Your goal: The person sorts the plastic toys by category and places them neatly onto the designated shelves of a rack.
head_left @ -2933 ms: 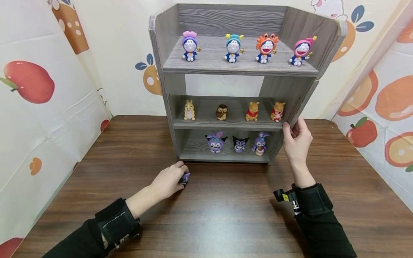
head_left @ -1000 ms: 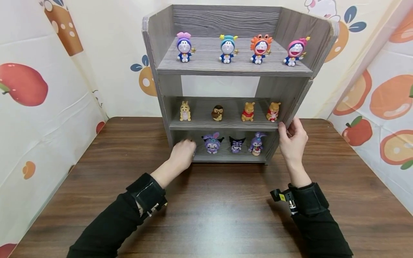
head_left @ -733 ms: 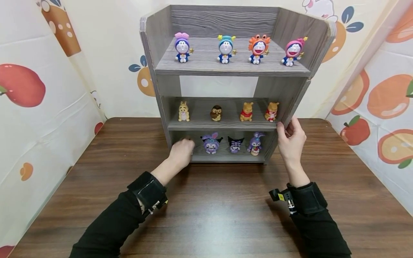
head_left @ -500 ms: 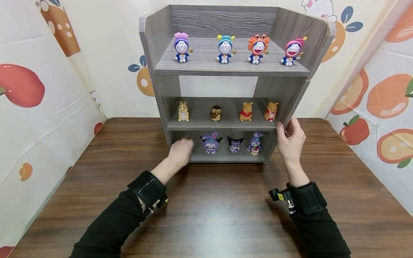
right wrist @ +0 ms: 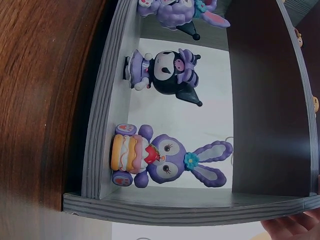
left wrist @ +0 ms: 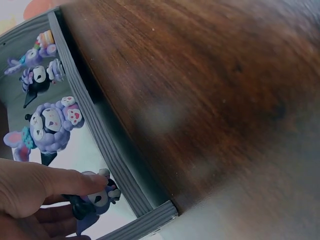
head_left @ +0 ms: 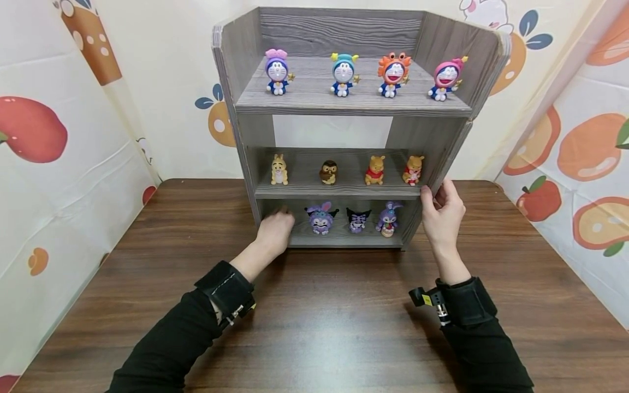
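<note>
At the left end of the bottom tier, my left hand (head_left: 276, 229) pinches a small purple-and-black figurine (left wrist: 99, 199) between thumb and fingers. The back of the hand hides this figurine in the head view, while the left wrist view shows it upright close to the tier's front edge. To its right stand a fluffy purple rabbit-eared figurine (head_left: 321, 219), a black-hooded figurine (head_left: 357, 220) and a purple bunny figurine (right wrist: 167, 159) with a cake. My right hand (head_left: 444, 213) grips the right side of the grey toy shelf (head_left: 339, 244), thumb at its front edge and fingers outside.
Several hooded cat figurines (head_left: 277, 73) line the top tier. On the middle tier are a yellow rabbit figurine (head_left: 279, 170), an owl figurine (head_left: 328, 172) and two bear figurines (head_left: 374, 170). The shelf stands on a brown wooden table (head_left: 339, 316) before fruit-printed walls.
From over the table left of the shelf, my left hand has carried the figurine right and forward into the bottom tier, then stayed there. My right hand has kept its grip.
</note>
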Available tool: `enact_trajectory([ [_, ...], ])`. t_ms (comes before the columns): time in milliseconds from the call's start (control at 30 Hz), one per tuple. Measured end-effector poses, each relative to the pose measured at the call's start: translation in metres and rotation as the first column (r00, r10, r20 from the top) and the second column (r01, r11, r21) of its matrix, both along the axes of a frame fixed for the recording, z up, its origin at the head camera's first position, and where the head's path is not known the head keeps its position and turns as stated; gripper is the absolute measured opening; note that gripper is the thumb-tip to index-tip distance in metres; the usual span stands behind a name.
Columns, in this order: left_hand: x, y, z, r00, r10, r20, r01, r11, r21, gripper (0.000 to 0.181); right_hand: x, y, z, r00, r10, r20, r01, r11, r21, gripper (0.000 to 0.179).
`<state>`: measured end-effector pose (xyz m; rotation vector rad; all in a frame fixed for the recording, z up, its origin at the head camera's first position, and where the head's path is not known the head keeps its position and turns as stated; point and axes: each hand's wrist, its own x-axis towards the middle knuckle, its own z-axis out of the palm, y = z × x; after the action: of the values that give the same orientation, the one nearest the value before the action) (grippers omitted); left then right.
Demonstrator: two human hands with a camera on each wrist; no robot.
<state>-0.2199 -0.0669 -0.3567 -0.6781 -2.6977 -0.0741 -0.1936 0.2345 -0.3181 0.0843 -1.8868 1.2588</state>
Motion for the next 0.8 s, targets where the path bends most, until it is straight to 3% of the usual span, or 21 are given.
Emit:
enact_trajectory([
  [467, 0.002, -0.001, -0.001, 0.999, 0.006, -0.053, -0.007, 1.0, -0.021, 0.013, 0.001, -0.001, 0.0, 1.0, 0.0, 0.002, 0.0, 1.0, 0.002, 0.031],
  [800, 0.022, -0.005, 0.016, 0.992, -0.015, -0.122, 0.023, 0.998, 0.066, 0.027, 0.001, -0.001, 0.0, 1.0, -0.01, 0.005, 0.01, 1.0, 0.005, 0.03],
])
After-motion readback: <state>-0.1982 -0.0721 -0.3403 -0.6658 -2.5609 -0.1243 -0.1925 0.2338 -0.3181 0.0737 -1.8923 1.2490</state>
